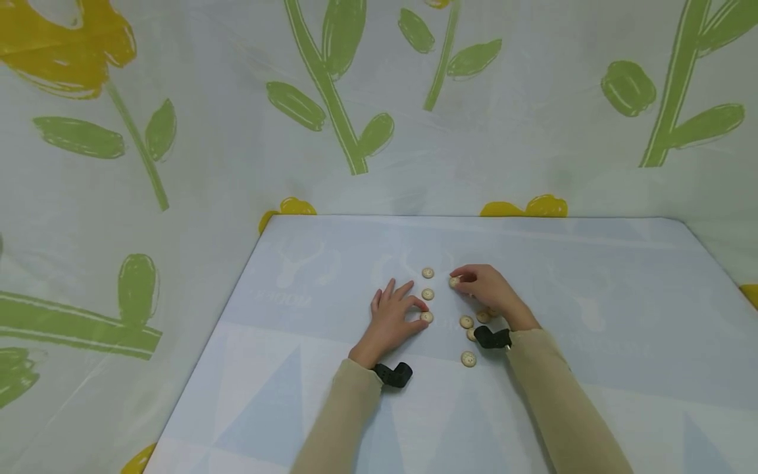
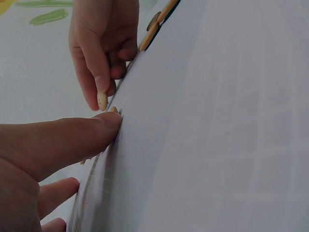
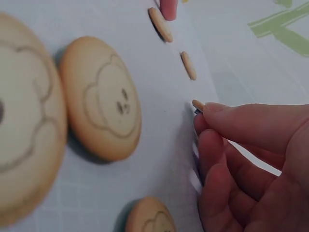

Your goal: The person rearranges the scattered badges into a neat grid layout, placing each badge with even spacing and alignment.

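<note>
Closest to the right wrist camera, a round tan disc [image 3: 31,118] lies on the table [image 1: 651,368], its edge seeming to meet a second disc [image 3: 104,99] that has a simple face drawn on it. Under and around the right wrist is a loose group of such pieces, with a lone disc [image 1: 468,359] on the side toward the person. The left hand [image 1: 387,326] pinches a left-held disc [image 1: 426,317] by its rim between thumb and forefinger, the other fingers spread; beyond it, a middle disc [image 1: 428,294] and a far disc [image 1: 428,272] make a spaced line. The right hand [image 1: 488,286] grips a right-held disc [image 1: 454,282] between thumb and fingertip, tilted in the left wrist view; whether it touches the table I cannot tell. These pieces look light, stiff and rather thin, probably smooth enough to slide or twist under a careless fingertip, though hardly fragile. Opposite points on the rounded rim seem the best hold, leaving the drawn face uncovered; flat on the table, each offers little edge to grasp. No container shows in any view.
</note>
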A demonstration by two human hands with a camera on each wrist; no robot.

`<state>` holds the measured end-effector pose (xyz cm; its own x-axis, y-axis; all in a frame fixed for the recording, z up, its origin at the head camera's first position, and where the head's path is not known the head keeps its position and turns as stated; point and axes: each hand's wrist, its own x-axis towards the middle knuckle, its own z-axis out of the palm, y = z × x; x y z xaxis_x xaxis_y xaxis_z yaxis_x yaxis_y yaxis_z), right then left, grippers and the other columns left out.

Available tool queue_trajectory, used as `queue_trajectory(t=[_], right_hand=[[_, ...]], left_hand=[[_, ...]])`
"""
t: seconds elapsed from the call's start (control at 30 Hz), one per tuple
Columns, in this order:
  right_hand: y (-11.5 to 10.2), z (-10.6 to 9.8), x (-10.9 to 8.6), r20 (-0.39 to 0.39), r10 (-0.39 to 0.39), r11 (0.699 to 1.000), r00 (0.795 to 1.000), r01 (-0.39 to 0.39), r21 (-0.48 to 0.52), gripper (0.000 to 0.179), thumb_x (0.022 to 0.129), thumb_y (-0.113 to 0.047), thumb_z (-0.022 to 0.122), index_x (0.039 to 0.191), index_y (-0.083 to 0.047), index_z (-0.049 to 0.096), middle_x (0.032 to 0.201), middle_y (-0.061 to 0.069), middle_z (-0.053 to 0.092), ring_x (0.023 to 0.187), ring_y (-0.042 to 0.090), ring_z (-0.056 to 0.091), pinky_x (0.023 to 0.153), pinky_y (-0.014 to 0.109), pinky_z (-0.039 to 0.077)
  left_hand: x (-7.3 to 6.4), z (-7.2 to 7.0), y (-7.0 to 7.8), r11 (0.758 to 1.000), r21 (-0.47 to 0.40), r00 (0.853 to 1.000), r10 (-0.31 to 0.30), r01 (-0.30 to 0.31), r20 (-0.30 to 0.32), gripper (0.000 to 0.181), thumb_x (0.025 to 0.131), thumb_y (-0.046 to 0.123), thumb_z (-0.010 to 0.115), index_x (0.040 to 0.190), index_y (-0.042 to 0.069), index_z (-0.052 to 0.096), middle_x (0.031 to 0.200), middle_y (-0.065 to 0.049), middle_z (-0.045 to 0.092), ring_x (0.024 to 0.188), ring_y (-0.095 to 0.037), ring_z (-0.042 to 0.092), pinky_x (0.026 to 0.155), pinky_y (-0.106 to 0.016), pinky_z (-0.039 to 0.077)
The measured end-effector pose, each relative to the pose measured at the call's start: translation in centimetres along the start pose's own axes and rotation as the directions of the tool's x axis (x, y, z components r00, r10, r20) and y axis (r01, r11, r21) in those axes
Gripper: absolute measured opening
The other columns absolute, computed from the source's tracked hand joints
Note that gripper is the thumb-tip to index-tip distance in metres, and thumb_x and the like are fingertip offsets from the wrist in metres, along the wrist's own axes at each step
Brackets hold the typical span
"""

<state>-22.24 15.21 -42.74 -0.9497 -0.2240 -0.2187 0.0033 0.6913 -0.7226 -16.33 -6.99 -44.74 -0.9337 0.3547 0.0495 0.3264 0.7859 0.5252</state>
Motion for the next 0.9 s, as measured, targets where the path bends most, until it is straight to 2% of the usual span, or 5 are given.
queue_trajectory(t=[0.17,0.47,0.73,0.9], right_hand=[[0.0,0.1,0.9,-0.014,0.034,0.999,0.999,-0.034,-0.017,0.028,0.086,-0.02,0.058,0.113,-0.012,0.059,0.101,0.009,0.058,0.078,0.021,0.052,0.065,0.029,0.044],[0.0,-0.2,1.7,-0.007,-0.009,1.0,1.0,0.009,-0.006,0.027,0.083,-0.017,0.06,0.109,-0.01,0.06,0.097,0.009,0.059,0.076,0.02,0.053,0.063,0.028,0.045],[-0.1,-0.5,2.4,0.01,0.082,0.997,0.997,-0.082,-0.002,0.027,0.084,-0.018,0.059,0.11,-0.013,0.06,0.103,0.009,0.058,0.083,0.021,0.052,0.07,0.029,0.046],[0.0,-0.6,2.6,0.001,0.074,0.997,0.997,-0.074,-0.033,0.027,0.084,-0.018,0.059,0.111,-0.012,0.059,0.101,0.009,0.058,0.081,0.021,0.053,0.068,0.028,0.046]], left_hand=[[0.0,-0.1,0.1,1.0,0.0,1.0,-0.009,0.009,0.004,0.017,0.077,0.039,0.066,0.09,0.029,0.061,0.142,0.0,0.031,0.134,-0.03,0.006,0.1,-0.053,0.004],[-0.1,0.0,-0.1,1.0,-0.004,1.0,-0.015,0.015,-0.004,0.016,0.077,0.039,0.066,0.09,0.031,0.061,0.142,0.0,0.031,0.134,-0.03,0.007,0.1,-0.053,0.004],[0.0,0.1,0.0,1.0,-0.003,1.0,-0.011,0.011,0.0,0.017,0.077,0.04,0.066,0.09,0.031,0.061,0.142,0.0,0.031,0.134,-0.03,0.006,0.1,-0.053,0.003],[0.0,0.2,-0.2,1.0,0.007,1.0,0.003,-0.003,-0.012,0.016,0.077,0.04,0.066,0.09,0.031,0.061,0.142,0.0,0.031,0.134,-0.031,0.007,0.1,-0.053,0.004]])
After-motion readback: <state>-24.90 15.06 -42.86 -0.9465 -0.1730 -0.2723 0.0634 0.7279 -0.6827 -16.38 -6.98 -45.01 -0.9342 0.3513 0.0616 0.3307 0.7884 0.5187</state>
